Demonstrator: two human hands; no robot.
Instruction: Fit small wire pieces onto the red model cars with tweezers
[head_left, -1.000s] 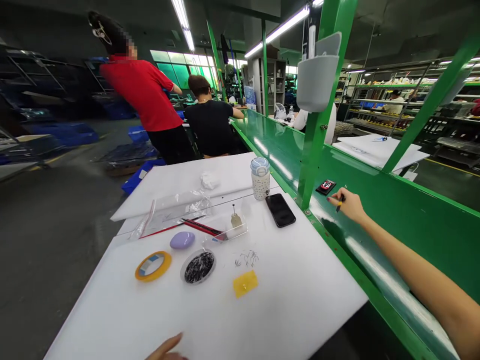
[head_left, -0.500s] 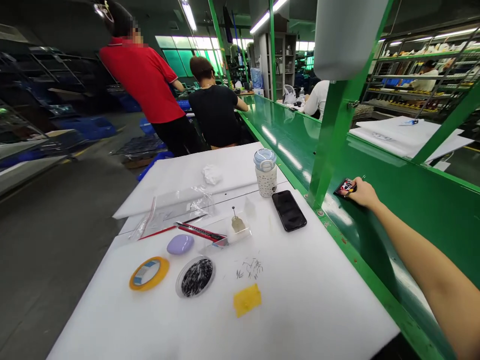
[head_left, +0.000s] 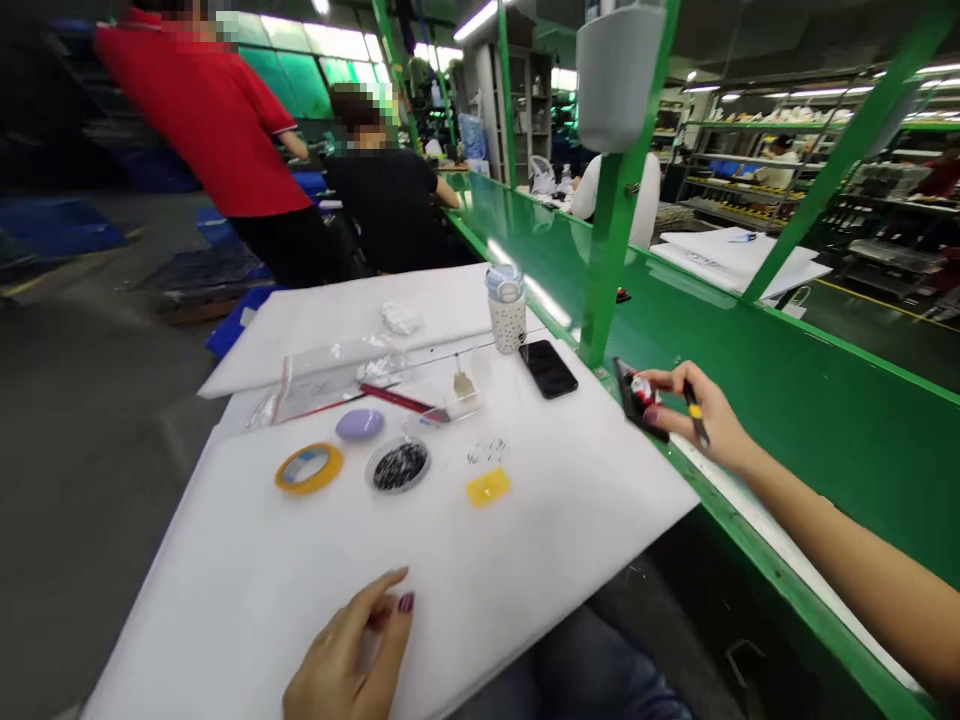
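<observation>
My right hand (head_left: 705, 410) is at the edge of the green conveyor. Its thumb and fingers pinch a flat black piece (head_left: 640, 400) with a red and white pattern. A slim black tool with a yellow band (head_left: 694, 412) is tucked in the same hand. Low over the white tabletop, my left hand (head_left: 352, 645) is empty, thumb and forefinger apart. Ahead of it lie a yellow piece of tape (head_left: 488, 487), a scatter of tiny dark slivers (head_left: 487, 453), a round clear dish of black bits (head_left: 399, 466) and a yellow tape roll (head_left: 309, 468).
A purple oval case (head_left: 360, 424), a red utility knife (head_left: 403, 401), a plastic bag (head_left: 322, 380), a phone (head_left: 549, 368) and a lidded cup (head_left: 506, 312) are on the table. A green post (head_left: 606, 260) rises beside the conveyor (head_left: 750, 350). Co-workers are farther along the line.
My right hand has brought the black piece from the conveyor toward the table's right edge. My left hand has come into view at the bottom. The camera has turned rightward.
</observation>
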